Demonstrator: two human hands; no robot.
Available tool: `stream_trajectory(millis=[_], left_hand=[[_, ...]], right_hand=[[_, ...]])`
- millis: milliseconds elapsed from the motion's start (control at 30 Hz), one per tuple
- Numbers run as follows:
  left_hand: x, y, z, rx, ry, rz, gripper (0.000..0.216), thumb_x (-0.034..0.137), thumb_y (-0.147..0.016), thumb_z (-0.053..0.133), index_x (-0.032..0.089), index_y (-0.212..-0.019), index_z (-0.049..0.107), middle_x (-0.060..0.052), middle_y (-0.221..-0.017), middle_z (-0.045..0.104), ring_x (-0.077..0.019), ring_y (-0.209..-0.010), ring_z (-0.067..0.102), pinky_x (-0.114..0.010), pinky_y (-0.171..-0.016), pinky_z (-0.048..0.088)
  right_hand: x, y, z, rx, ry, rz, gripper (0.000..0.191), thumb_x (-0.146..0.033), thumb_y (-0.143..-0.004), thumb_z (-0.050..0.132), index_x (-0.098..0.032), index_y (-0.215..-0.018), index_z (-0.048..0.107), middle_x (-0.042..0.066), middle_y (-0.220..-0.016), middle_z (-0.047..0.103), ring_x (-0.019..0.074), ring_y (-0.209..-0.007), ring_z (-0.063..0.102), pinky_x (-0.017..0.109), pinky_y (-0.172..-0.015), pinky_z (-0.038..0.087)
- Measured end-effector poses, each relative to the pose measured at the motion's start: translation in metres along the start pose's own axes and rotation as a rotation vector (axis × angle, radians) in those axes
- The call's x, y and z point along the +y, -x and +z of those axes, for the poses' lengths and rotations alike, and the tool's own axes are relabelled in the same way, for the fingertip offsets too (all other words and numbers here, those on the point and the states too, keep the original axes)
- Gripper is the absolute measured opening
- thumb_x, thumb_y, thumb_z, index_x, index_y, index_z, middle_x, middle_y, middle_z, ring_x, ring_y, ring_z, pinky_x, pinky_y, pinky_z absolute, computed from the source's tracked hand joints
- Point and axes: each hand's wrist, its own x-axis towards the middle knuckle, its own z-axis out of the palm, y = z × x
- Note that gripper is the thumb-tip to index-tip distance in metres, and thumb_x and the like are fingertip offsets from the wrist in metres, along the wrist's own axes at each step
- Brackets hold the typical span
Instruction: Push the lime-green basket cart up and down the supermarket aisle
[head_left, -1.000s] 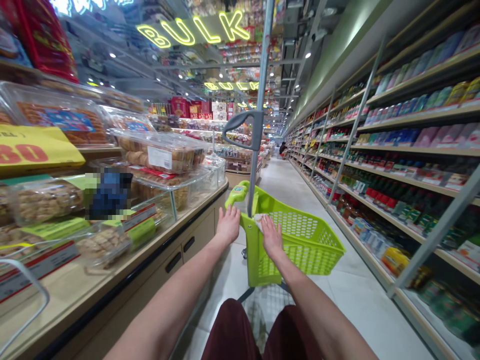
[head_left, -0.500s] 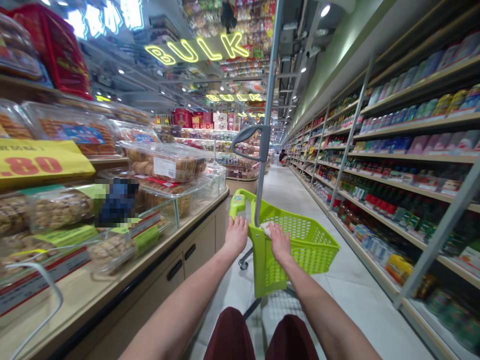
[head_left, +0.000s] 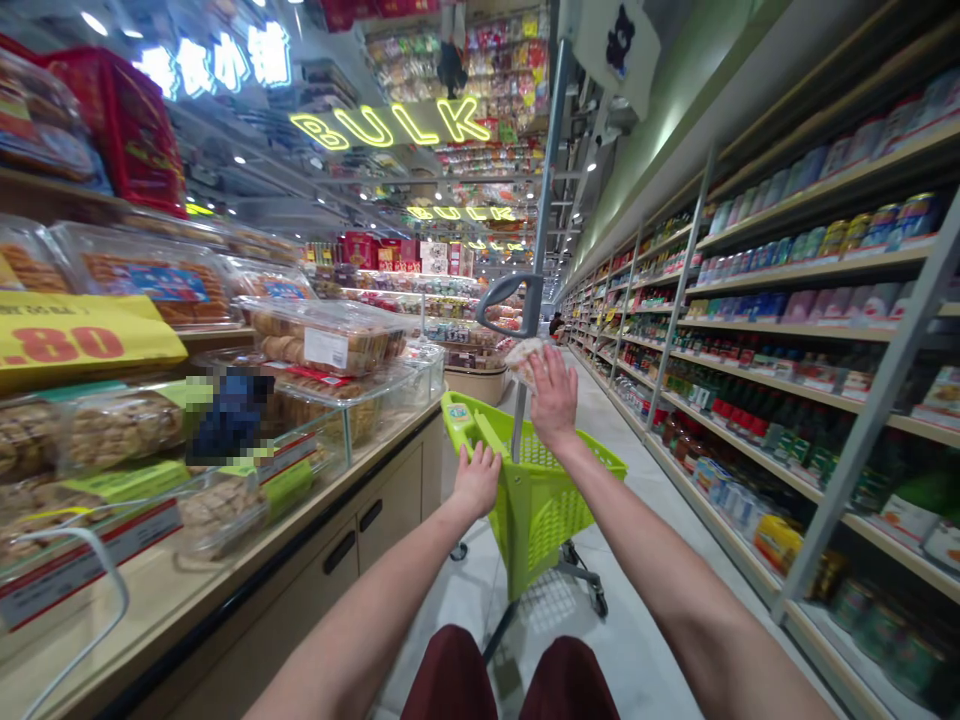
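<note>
A lime-green shopping basket cart (head_left: 559,500) stands in the aisle in front of me, with a grey pole and handle (head_left: 517,300) rising from it. My left hand (head_left: 476,480) is closed over the cart's near rim at its left corner. My right hand (head_left: 553,395) is raised above the basket, next to the pole. Its fingers hold a small crumpled whitish packet (head_left: 523,358).
A wooden counter (head_left: 247,570) with clear boxes of biscuits (head_left: 322,335) and a yellow price sign (head_left: 75,335) runs along my left. Tall shelves of bottles and tins (head_left: 787,320) line the right. A person (head_left: 556,325) is far down the tiled aisle.
My right hand has lifted off the cart's rim with the whitish packet and now sits high beside the pole. The cart has rolled forward and turned a little; my left hand stays on it.
</note>
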Motion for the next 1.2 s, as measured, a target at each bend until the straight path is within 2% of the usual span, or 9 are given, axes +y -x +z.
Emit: stream_trajectory(millis=[133,367,467,600,700,867,967,1067,1200], left_hand=[[0.004,0.002,-0.008,-0.044,0.027,0.03,0.068,0.021,-0.071,0.047,0.011,-0.134,0.025,-0.015,-0.142,0.025,-0.0285,-0.133,0.015,-0.055,-0.106,0.011],[-0.015,0.006,-0.008,0.014,0.105,-0.044,0.07,0.023,-0.07,0.046,0.013,-0.135,0.021,-0.012,-0.144,0.022,-0.0248,-0.133,0.015,-0.054,-0.107,0.01],[-0.016,0.003,-0.007,-0.012,0.103,-0.029,0.073,0.028,-0.068,0.049,0.014,-0.135,0.022,-0.012,-0.143,0.024,-0.0263,-0.133,0.015,-0.056,-0.106,0.009],[-0.008,0.0,-0.009,-0.045,0.096,-0.03,0.08,0.033,-0.065,0.053,0.012,-0.135,0.02,-0.012,-0.143,0.023,-0.0287,-0.133,0.013,-0.057,-0.105,0.009],[0.0,0.0,-0.007,-0.035,0.101,-0.005,0.085,0.034,-0.064,0.054,0.009,-0.136,0.018,-0.013,-0.145,0.019,-0.0282,-0.133,0.012,-0.051,-0.108,0.01],[0.002,0.001,-0.002,0.044,0.138,0.048,0.082,0.034,-0.069,0.049,0.008,-0.137,0.012,-0.011,-0.146,0.016,-0.0216,-0.134,0.011,-0.043,-0.11,0.012],[0.0,0.001,-0.001,0.037,0.126,-0.025,0.08,0.033,-0.07,0.048,0.009,-0.137,0.012,-0.011,-0.146,0.013,-0.0225,-0.135,0.009,-0.047,-0.109,0.009],[0.003,-0.001,-0.001,-0.011,0.11,-0.044,0.082,0.032,-0.067,0.051,0.008,-0.136,0.015,-0.013,-0.146,0.014,-0.024,-0.135,0.008,-0.048,-0.109,0.009],[0.013,-0.004,-0.004,-0.017,0.108,-0.02,0.082,0.034,-0.065,0.052,0.005,-0.135,0.019,-0.016,-0.144,0.018,-0.0254,-0.134,0.011,-0.046,-0.109,0.01]], right_hand=[[0.013,-0.01,0.002,-0.223,0.084,-0.265,0.046,-0.007,-0.085,0.031,-0.02,-0.128,0.042,0.005,-0.141,0.027,0.0191,-0.133,0.014,0.049,-0.107,0.007],[0.03,0.072,0.026,-0.455,0.161,-0.512,0.04,-0.01,-0.085,0.035,-0.016,-0.124,0.046,0.008,-0.139,0.03,0.0236,-0.131,0.021,0.052,-0.104,0.019],[0.029,0.086,0.03,-0.542,0.126,-0.555,0.038,-0.012,-0.086,0.035,-0.016,-0.122,0.047,0.008,-0.136,0.036,0.0218,-0.13,0.025,0.051,-0.104,0.022],[0.028,0.07,0.03,-0.548,0.099,-0.472,0.04,-0.01,-0.086,0.032,-0.016,-0.124,0.045,0.009,-0.138,0.033,0.0218,-0.132,0.021,0.053,-0.105,0.016],[0.027,0.064,0.026,-0.56,0.105,-0.364,0.041,-0.011,-0.087,0.03,-0.015,-0.125,0.044,0.009,-0.14,0.029,0.0219,-0.133,0.018,0.054,-0.104,0.016],[0.022,0.093,0.021,-0.738,0.061,-0.198,0.041,-0.01,-0.086,0.032,-0.018,-0.124,0.045,0.008,-0.139,0.031,0.0209,-0.132,0.019,0.052,-0.102,0.023],[0.022,0.106,0.021,-0.792,-0.035,-0.036,0.046,-0.006,-0.081,0.034,-0.017,-0.124,0.045,0.007,-0.137,0.036,0.0197,-0.131,0.023,0.045,-0.102,0.028],[0.02,0.105,0.022,-0.752,-0.166,0.105,0.047,-0.002,-0.074,0.039,-0.013,-0.117,0.053,0.008,-0.129,0.045,0.0163,-0.125,0.034,0.032,-0.104,0.03],[0.006,0.097,0.016,-0.727,-0.217,0.165,0.045,-0.003,-0.072,0.039,-0.014,-0.112,0.057,0.007,-0.124,0.05,0.014,-0.118,0.042,0.026,-0.103,0.031]])
